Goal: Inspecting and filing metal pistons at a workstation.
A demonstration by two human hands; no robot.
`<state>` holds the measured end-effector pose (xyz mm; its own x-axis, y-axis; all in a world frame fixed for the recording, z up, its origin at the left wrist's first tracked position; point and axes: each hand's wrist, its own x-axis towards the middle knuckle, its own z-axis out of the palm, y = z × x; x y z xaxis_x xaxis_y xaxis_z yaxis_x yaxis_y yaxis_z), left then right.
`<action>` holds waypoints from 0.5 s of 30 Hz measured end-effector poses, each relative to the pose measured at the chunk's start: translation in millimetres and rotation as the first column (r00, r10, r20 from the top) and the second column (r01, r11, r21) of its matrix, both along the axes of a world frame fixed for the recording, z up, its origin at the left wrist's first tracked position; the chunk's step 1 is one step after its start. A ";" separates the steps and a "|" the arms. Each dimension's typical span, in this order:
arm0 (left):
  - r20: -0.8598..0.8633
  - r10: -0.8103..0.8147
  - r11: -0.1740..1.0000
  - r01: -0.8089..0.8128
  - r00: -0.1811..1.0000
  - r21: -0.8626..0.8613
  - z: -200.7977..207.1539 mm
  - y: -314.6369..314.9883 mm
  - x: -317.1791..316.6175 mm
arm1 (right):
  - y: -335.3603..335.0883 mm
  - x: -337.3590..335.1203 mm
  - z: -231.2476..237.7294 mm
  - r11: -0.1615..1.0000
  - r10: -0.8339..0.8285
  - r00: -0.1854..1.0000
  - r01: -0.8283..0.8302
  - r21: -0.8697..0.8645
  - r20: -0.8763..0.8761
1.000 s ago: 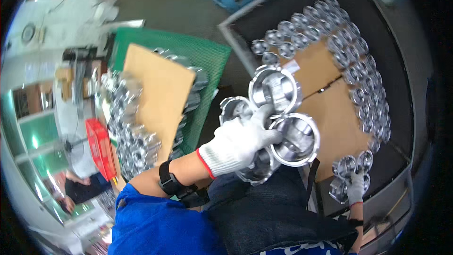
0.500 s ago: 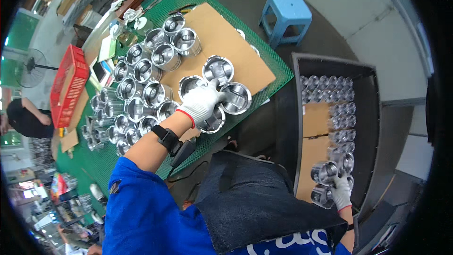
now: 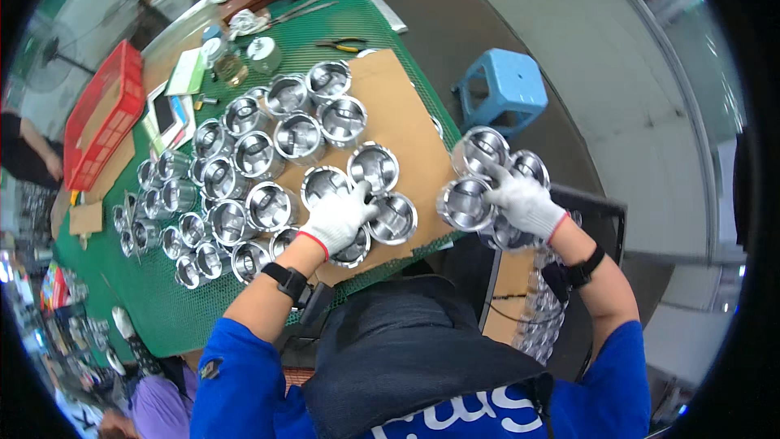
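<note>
Moving pistons to counter [image 3: 244,309]
L hand [image 3: 337,219] gripping set-down pistons [image 3: 374,195]; R hand [image 3: 524,199] clutching airborne cluster [image 3: 471,183]. Cardboard [image 3: 406,114] half full.

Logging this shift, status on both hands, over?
Left hand on four pistons set on cardboard. Right hand carrying a piston cluster off-table. Path clear.

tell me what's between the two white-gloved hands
In the head view, one shiny metal cup by the left hand, then bare brown cardboard sheet, then the cup cluster the right hand holds.
</note>
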<state>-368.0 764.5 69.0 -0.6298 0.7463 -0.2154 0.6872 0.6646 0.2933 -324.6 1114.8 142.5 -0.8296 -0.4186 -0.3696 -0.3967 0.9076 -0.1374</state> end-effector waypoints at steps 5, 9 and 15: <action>-0.066 0.028 0.993 -0.020 0.997 0.119 -9.1 -2.1 6.2 | -25.8 -144.8 -20.9 0.986 0.144 0.989 -0.141 -0.089 0.033; 0.120 0.074 0.991 -0.060 0.990 -0.118 6.2 10.3 1.8 | -66.8 -226.4 -20.8 0.998 -0.029 0.979 0.017 0.060 0.203; 0.140 0.124 0.989 -0.111 0.982 -0.101 8.2 10.6 5.3 | -80.6 -285.6 -54.2 0.968 0.253 0.924 -0.242 -0.074 0.287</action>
<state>-362.7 775.1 77.2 -0.6688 0.6416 -0.3756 0.5573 0.7671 0.3179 -610.2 1034.2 88.3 -0.5561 -0.6141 -0.5601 -0.5451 0.7782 -0.3120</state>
